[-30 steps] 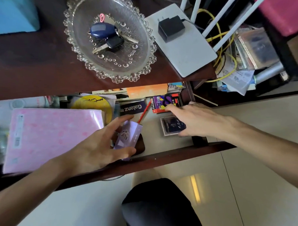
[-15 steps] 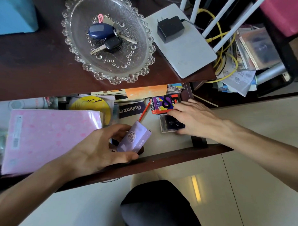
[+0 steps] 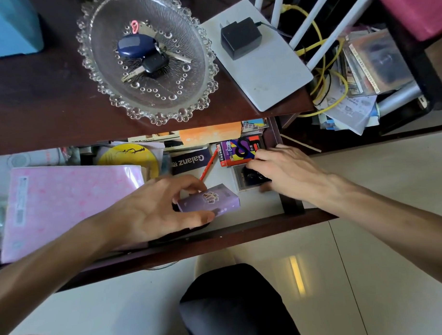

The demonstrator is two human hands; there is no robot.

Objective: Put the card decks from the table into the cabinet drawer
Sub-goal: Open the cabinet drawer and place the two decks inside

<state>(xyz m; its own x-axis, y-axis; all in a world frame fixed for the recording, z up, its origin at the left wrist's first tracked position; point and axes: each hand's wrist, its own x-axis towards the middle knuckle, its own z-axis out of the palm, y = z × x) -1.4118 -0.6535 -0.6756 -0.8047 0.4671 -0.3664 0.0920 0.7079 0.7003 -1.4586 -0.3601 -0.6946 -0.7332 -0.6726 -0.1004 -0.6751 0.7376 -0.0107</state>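
Observation:
The cabinet drawer (image 3: 242,231) stands pulled out below the dark table top. My left hand (image 3: 151,210) holds a lilac card deck (image 3: 211,201) between thumb and fingers, lying flat low over the drawer's pale bottom. My right hand (image 3: 287,172) rests on a dark card deck (image 3: 243,179) in a clear case at the drawer's right side, fingers curled over its right half. Just behind it lies a red and purple card deck (image 3: 237,151).
In the drawer are a pink folder (image 3: 66,202), a yellow disc (image 3: 129,155), a Galanz booklet (image 3: 189,161) and a red pencil (image 3: 208,167). On the table top sit a glass dish (image 3: 107,91) with keys, a white router (image 3: 266,73) with a black adapter, and a blue box (image 3: 7,27).
My left hand has turned the lilac deck from upright to flat and lowered it rightward into the drawer. My right hand has slid back over the dark deck.

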